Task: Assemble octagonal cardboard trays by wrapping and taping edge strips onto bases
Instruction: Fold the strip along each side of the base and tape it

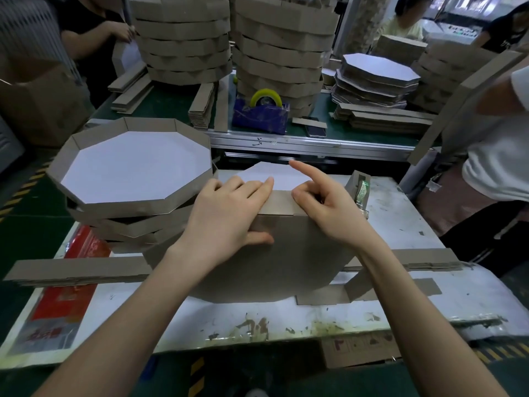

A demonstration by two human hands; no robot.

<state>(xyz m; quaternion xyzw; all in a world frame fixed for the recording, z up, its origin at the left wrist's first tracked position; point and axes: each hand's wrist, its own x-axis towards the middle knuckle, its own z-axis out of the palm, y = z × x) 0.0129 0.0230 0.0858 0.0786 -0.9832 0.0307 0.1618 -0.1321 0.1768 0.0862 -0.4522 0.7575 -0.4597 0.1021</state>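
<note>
White-covered surface [400,224] across the foreground, carrying everything in hand. Stack of finished trays [114,224] at left, top one white face up, parked just beside the work, likely for a short reach when setting down done pieces. Base [286,259] at centre, tipped up on its near edge, brown back toward the camera, white face away. Probably stood that way to bring the top edge up to the fingers for wrapping.

Bundles of flat strips [77,272] laid crosswise under the forearms, close by as next stock. Loose length of strip [372,292] flat on the surface at lower right. Possibly the free tail of the piece now on the base, but hidden behind the arm, so cannot tell.

Edge strip [279,202] folded over the base's top edge, between both hands. Left hand [226,213]: grip clamped, fingers over the top onto the white side, thumb pressed on the brown back, pinning strip to base against sliding. Right hand [329,210]: grip pinching the strip at its corner fold with thumb and curled fingers, index finger [303,170] raised clear.

Small tape holder [361,190] just right of the right hand, handy for taping. Blue dispenser [262,114] with yellow roll well apart, farther back on the green belt.

Judged stage: early wrap, one side seated, remaining sides and tape not yet done.
</note>
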